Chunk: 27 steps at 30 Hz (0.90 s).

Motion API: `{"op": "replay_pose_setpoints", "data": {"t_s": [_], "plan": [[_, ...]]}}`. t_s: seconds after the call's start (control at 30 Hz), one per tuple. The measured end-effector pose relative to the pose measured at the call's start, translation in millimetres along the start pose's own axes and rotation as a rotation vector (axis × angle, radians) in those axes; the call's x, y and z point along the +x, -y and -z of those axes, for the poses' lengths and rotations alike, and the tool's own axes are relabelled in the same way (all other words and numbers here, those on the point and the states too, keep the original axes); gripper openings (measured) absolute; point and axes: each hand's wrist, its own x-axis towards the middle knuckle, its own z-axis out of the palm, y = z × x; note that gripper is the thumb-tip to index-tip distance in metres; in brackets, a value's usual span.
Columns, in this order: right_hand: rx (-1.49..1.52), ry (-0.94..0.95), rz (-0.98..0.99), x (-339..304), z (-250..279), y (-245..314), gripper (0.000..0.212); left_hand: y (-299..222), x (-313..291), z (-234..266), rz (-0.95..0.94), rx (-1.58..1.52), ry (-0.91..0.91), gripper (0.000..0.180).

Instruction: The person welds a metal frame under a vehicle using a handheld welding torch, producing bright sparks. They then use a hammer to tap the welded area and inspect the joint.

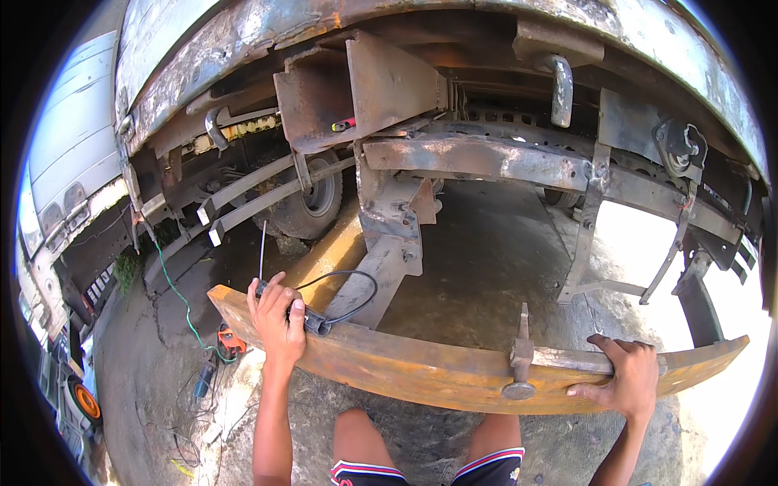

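A long rusty steel beam (pixel 421 364) spans the view in front of my knees. My left hand (pixel 279 316) is closed round a black welding electrode holder (pixel 316 326) over the beam's left part, with a thin rod (pixel 262 247) pointing up from it. A black cable (pixel 374 283) loops off to the right of that hand. At the right, my right hand (pixel 628 377) grips the wooden handle (pixel 567 360) of a hammer, lying along the beam's top edge. The hammer head (pixel 522 353) has a round face towards me and a narrow end pointing away.
Above and ahead hangs a truck's rusty rear frame, with a crossmember (pixel 486 159), a bent hook (pixel 561 89) and a box-shaped bracket (pixel 393 85). A wheel (pixel 320 202) stands beneath. On the ground at left lie an orange tool (pixel 230 342) and a green cord (pixel 180 293).
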Motion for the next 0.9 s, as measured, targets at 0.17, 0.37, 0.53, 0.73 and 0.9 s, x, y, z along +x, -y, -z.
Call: {"op": "replay_pose_setpoints", "data": {"t_s": [0.17,0.37,0.53,0.73,0.9], "plan": [[0.008,-0.077,-0.035,-2.8,-4.7,5.6,0.087,3.0,-1.8,-5.0,-0.028,-0.017,-0.021,0.034],[0.023,-0.141,-0.036,-6.5,-16.9,-0.3,0.091,1.3,-3.5,0.3,-0.01,-0.025,-0.04,0.033],[0.024,-0.189,-0.021,-7.3,-20.3,-4.1,0.092,-4.2,-4.8,-5.4,0.019,-0.04,-0.066,0.034],[0.022,-0.193,-0.02,-5.6,-20.9,-4.5,0.092,-3.8,-4.1,-2.6,0.019,-0.033,-0.065,0.031],[0.051,-0.229,-0.011,-6.5,-24.3,-5.4,0.089,-3.5,-3.9,-0.9,0.022,-0.037,-0.07,0.028]]}}
